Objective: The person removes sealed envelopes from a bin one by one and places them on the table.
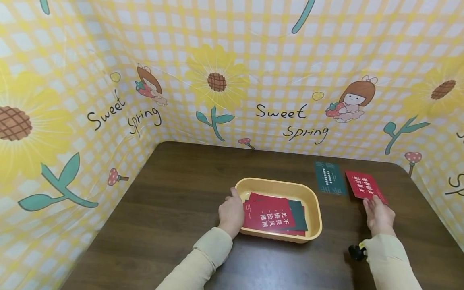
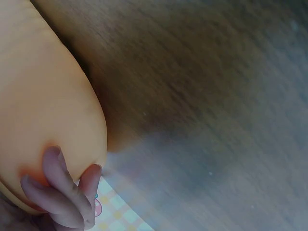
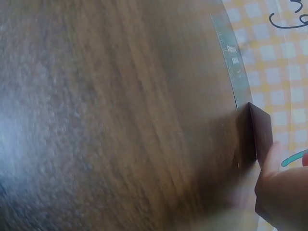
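My left hand (image 1: 232,211) grips the left end of a yellow plastic basin (image 1: 316,201). In the left wrist view its fingertips press against the basin's outer wall (image 2: 57,101). Inside lie several overlapping cards, a red card (image 1: 266,215) with white writing on top and a dark green card (image 1: 299,213) partly under it. To the right, my right hand (image 1: 378,215) pinches the near edge of another red card (image 1: 364,183). That card is tilted in the right wrist view, standing up from the wooden surface.
A dark green card (image 1: 330,177) with pale writing lies flat on the brown wooden table (image 1: 188,173), between the basin and the held card. Yellow checked cloth (image 1: 275,72) hangs along the back and sides. Something small and black (image 1: 357,253) shows at the right wrist.
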Action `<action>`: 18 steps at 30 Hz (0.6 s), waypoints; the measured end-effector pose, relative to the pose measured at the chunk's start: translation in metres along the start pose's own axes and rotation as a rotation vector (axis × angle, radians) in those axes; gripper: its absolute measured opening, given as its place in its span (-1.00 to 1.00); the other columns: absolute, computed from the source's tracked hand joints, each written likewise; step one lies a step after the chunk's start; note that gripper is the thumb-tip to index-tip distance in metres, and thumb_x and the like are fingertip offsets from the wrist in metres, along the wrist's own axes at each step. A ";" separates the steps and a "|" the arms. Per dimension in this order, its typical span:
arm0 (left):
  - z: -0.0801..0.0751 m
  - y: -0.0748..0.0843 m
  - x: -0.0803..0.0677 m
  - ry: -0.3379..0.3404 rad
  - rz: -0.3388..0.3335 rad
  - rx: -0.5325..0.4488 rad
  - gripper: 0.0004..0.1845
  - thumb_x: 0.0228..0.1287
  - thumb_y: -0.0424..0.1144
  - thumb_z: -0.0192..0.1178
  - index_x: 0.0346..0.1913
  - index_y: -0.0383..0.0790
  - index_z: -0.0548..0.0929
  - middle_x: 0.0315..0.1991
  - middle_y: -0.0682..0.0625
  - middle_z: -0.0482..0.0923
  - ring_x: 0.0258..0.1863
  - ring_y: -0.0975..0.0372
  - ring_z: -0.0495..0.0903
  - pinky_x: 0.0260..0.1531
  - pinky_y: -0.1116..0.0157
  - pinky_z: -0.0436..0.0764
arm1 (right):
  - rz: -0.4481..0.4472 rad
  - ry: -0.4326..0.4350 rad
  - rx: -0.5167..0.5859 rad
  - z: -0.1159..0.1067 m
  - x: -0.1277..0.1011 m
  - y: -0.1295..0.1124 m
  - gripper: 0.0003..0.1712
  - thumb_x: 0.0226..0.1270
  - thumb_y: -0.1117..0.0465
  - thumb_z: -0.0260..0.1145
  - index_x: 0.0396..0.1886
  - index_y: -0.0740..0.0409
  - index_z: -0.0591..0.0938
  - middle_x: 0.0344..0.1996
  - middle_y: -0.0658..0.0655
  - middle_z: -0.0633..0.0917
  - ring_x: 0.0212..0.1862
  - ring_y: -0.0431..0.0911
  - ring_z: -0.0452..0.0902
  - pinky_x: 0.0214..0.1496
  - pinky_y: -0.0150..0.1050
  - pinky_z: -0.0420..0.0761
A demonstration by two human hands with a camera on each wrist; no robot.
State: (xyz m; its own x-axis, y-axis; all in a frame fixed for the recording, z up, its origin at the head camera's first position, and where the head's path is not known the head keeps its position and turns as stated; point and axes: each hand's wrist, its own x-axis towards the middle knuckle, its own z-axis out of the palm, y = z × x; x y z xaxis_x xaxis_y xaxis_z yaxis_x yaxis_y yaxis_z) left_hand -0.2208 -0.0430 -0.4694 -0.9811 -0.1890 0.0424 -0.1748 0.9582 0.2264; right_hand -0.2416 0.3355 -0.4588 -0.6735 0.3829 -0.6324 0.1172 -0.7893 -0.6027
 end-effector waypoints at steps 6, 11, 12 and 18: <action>0.001 0.000 0.000 0.000 0.002 -0.008 -0.42 0.22 -0.26 0.24 0.24 -0.38 0.28 -0.38 -0.24 0.58 -0.47 0.06 0.69 -0.41 0.16 0.68 | 0.021 -0.044 -0.151 0.003 -0.001 -0.004 0.06 0.27 0.06 0.27 0.49 -0.36 -0.27 0.20 -0.19 0.46 -0.43 -0.36 0.62 -0.32 -0.50 0.64; 0.000 0.000 0.001 -0.002 0.002 -0.015 -0.42 0.22 -0.26 0.23 0.23 -0.38 0.28 -0.39 -0.24 0.58 -0.48 0.06 0.69 -0.41 0.16 0.68 | -0.001 -0.128 -0.369 0.004 0.002 -0.004 0.11 0.33 -0.03 0.18 0.44 -0.41 -0.50 0.51 -0.24 -0.30 -0.25 -0.50 0.58 -0.11 -0.62 0.56; 0.000 0.000 0.001 -0.002 0.002 -0.015 -0.43 0.23 -0.26 0.23 0.24 -0.38 0.28 -0.39 -0.24 0.58 -0.48 0.06 0.68 -0.41 0.16 0.68 | -0.004 -0.151 -0.423 0.005 0.003 -0.004 0.11 0.34 -0.05 0.15 0.42 -0.40 -0.54 0.51 -0.22 -0.34 -0.09 -0.50 0.56 0.01 -0.62 0.51; -0.001 0.000 0.000 -0.010 0.001 -0.005 -0.41 0.22 -0.26 0.24 0.24 -0.38 0.28 -0.38 -0.24 0.58 -0.48 0.06 0.68 -0.42 0.17 0.68 | -0.034 -0.270 -0.623 0.008 0.008 -0.002 0.09 0.40 -0.12 0.00 0.35 -0.28 -0.71 0.51 -0.07 -0.43 0.53 -0.26 -0.30 0.45 -0.51 -0.04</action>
State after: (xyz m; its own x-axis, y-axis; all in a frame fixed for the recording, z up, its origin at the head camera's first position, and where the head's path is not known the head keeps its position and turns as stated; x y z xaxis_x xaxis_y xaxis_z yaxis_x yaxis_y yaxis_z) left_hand -0.2211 -0.0430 -0.4686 -0.9821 -0.1857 0.0329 -0.1733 0.9574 0.2310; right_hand -0.2531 0.3363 -0.4591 -0.8336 0.2055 -0.5127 0.4363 -0.3242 -0.8394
